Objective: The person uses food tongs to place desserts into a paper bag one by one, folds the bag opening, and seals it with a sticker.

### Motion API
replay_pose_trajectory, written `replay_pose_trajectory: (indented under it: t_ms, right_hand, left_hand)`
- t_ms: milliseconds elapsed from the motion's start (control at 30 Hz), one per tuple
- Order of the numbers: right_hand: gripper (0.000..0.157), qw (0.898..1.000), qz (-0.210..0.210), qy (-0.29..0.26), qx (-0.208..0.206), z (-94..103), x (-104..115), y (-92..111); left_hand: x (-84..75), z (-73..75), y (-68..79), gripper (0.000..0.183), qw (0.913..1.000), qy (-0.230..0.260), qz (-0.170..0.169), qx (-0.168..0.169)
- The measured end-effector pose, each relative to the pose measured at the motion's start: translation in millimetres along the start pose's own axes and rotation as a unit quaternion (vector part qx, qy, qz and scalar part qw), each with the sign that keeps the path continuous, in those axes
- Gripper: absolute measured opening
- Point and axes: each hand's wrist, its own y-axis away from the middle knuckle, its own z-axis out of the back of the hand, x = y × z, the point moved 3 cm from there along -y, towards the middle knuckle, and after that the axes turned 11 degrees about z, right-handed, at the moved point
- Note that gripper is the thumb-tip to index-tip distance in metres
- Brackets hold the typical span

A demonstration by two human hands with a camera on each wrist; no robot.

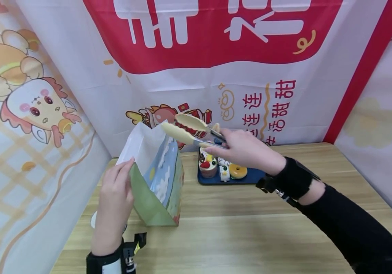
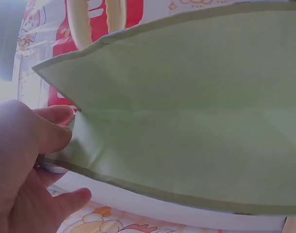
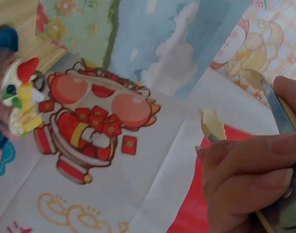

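A paper bag (image 1: 161,190), green on its side with a blue sky print, stands with its mouth spread on the wooden table. My left hand (image 1: 117,190) grips its near left rim; in the left wrist view, the thumb and fingers (image 2: 56,128) pinch the edge of the green side (image 2: 187,107). My right hand (image 1: 247,150) holds metal tongs (image 3: 281,114) with cream-coloured tips (image 1: 178,133). Those tips are spread apart beside and above the bag's mouth, and I see nothing between them.
Behind the right hand lies a dark blue tray (image 1: 216,182) with a cupcake (image 1: 207,163), a small donut (image 1: 237,171) and other sweets. Printed cloth walls (image 1: 79,76) enclose the wooden table (image 1: 233,236) at the back and sides. A white round item (image 1: 93,219) is partly hidden behind the left wrist.
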Motion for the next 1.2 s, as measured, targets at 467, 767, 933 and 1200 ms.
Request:
replay_pose_trajectory:
  t_ms: [467,767,933,1200]
  right_hand:
    - [0.089,0.991,-0.134,0.005,-0.007,-19.3,-83,68]
    - [0.086,0.989,-0.148,0.018,-0.002,-55.8,-122,96]
    - [0.089,0.988,-0.157,0.017,0.0,-70.8,-137,109]
    - [0.095,0.984,-0.166,0.06,0.006,-92.1,-149,121]
  left_hand:
    - [0.8,2.2,10.2,0.043,0.9962,0.065,0.02,-0.054]
    - [3.9,2.6,13.7,0.043,0.9933,0.093,0.011,-0.068]
    - [5.8,3.0,15.8,0.043,0.992,0.105,0.015,-0.069]
    - [7.4,2.3,15.8,0.043,0.9903,0.115,0.009,-0.078]
